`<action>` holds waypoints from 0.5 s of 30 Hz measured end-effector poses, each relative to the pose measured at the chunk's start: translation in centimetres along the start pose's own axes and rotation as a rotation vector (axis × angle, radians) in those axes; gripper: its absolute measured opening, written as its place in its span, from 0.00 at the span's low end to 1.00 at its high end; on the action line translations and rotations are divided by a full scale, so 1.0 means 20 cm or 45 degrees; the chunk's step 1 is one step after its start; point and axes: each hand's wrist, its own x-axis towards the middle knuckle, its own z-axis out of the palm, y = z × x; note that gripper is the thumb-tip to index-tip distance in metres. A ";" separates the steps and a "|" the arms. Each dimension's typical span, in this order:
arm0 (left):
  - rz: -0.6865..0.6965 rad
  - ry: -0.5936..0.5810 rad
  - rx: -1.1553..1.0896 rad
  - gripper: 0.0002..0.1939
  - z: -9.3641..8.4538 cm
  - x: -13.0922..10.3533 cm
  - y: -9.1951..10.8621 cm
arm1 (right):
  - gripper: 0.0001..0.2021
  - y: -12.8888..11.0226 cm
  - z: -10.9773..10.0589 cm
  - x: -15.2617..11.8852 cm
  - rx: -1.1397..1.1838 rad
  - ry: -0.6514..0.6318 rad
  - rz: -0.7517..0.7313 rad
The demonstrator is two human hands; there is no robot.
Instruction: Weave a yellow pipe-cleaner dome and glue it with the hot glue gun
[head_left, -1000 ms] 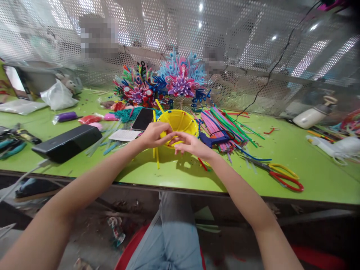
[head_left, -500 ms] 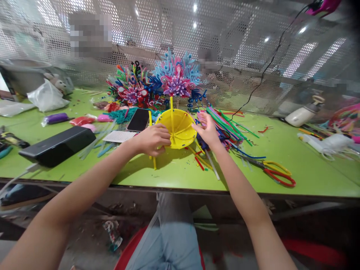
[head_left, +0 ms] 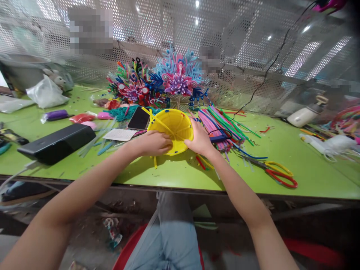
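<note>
A yellow bowl-shaped piece (head_left: 180, 125) is tilted with its hollow side toward me, above the near middle of the table. Small blue and red spots dot its rim, and lines run inward to its centre. My left hand (head_left: 157, 143) is closed at its lower left, fingers curled over the rim into the hollow. On the right side, my right hand (head_left: 199, 139) grips the rim with the thumb inside and the other fingers behind. Yellow pipe cleaners (head_left: 155, 122) cross the upper left of the hollow and stick out past the rim.
Bundled pipe cleaners (head_left: 219, 123) lie to the right, with open scissors (head_left: 270, 168) nearer the front edge. A black power bank (head_left: 57, 142) and a phone (head_left: 138, 118) are on the left. Colourful flower pieces (head_left: 180, 75) stand behind, before a perforated metal screen (head_left: 242, 63).
My right hand has moved left and closed on the rim. The yellow piece has shifted slightly left and tipped toward me. The upright yellow pipe cleaner now leans left across the hollow.
</note>
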 end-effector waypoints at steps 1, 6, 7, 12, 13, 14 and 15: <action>-0.023 -0.033 0.036 0.17 0.00 0.00 0.01 | 0.41 -0.01 0.00 0.00 -0.023 -0.015 -0.001; -0.139 -0.153 0.192 0.22 -0.01 0.00 0.07 | 0.40 -0.01 0.00 -0.01 -0.079 -0.043 -0.025; -0.139 -0.167 0.203 0.22 -0.01 0.01 0.08 | 0.40 -0.02 0.00 -0.01 -0.088 -0.047 -0.034; -0.144 -0.174 0.181 0.22 0.00 0.01 0.08 | 0.41 -0.02 0.00 -0.02 -0.109 -0.053 -0.041; -0.146 -0.177 0.172 0.22 -0.01 0.01 0.09 | 0.40 -0.02 0.00 -0.02 -0.109 -0.048 -0.040; -0.147 -0.180 0.164 0.22 -0.01 0.01 0.09 | 0.40 -0.02 0.00 -0.02 -0.108 -0.042 -0.040; -0.150 -0.183 0.160 0.22 -0.01 0.01 0.10 | 0.40 -0.01 0.00 -0.01 -0.107 -0.038 -0.040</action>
